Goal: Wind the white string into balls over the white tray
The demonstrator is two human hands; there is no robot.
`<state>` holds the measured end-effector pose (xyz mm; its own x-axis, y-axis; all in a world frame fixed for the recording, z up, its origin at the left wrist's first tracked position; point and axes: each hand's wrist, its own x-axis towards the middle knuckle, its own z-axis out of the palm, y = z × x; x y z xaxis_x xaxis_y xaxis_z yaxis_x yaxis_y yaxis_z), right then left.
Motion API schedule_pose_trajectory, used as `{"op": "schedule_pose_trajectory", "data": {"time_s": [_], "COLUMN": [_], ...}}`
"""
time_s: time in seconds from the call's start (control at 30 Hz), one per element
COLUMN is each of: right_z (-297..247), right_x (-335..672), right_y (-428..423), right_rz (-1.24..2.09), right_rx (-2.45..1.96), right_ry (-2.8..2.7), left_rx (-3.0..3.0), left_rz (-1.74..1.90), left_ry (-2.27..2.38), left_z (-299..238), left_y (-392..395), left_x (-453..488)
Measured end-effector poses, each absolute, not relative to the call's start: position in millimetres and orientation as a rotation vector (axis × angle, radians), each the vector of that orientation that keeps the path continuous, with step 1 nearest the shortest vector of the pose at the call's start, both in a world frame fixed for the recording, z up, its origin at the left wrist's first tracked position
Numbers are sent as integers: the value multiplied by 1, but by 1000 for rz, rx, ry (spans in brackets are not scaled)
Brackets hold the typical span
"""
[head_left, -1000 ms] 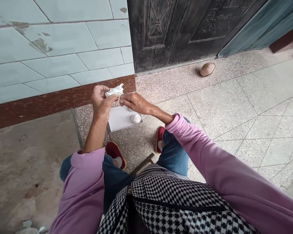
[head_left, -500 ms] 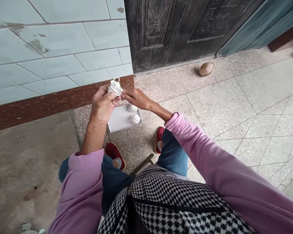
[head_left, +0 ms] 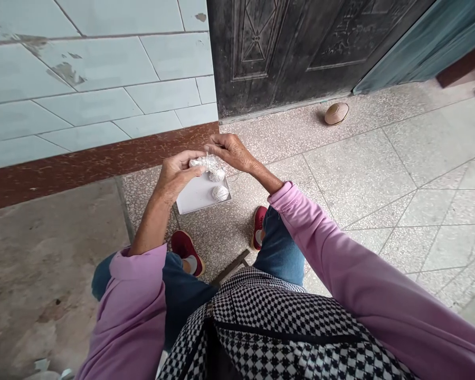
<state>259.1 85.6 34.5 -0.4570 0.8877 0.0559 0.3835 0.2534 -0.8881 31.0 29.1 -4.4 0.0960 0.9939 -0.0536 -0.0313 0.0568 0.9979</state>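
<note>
My left hand (head_left: 176, 177) is closed around one end of a bundle of white string (head_left: 201, 162), thumb below and fingers above. The bundle lies sideways and looks crinkled and shiny. At its right end my right hand (head_left: 231, 152) has its fingers pinched together, with a thin white strand by the fingertips. Below both hands, a shallow white box (head_left: 193, 198) rests on the floor. Two balls of white string sit along its right side, an upper ball (head_left: 217, 175) and a lower ball (head_left: 220, 193). The bundle is above the box, close to the upper ball in view.
A tiled wall (head_left: 98, 105) and a dark carved door (head_left: 277, 58) stand ahead. A round tan object (head_left: 336, 113) lies on the speckled floor by the door. My red shoes (head_left: 188, 252) are on either side below the box. A blue-green curtain (head_left: 411, 53) hangs at right.
The bundle has turned from upright to sideways and moved right and lower in view. My right hand has shifted up and right, and my left hand has moved right with the bundle.
</note>
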Motion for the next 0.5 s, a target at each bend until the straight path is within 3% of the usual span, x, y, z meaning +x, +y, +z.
{"op": "schedule_pose_trajectory", "data": {"time_s": [0.3, 0.5], "right_z": [10, 5], "right_x": [249, 239], "right_y": [97, 76], "right_rz": [1355, 1412], "right_rx": [-1009, -978], "right_ry": [-1869, -2124], "left_rx": [965, 1104], "left_rz": [1299, 1430], "left_ry": [975, 1275], "left_z": [-5, -29], "left_y": [40, 55], "left_x": [29, 20]}}
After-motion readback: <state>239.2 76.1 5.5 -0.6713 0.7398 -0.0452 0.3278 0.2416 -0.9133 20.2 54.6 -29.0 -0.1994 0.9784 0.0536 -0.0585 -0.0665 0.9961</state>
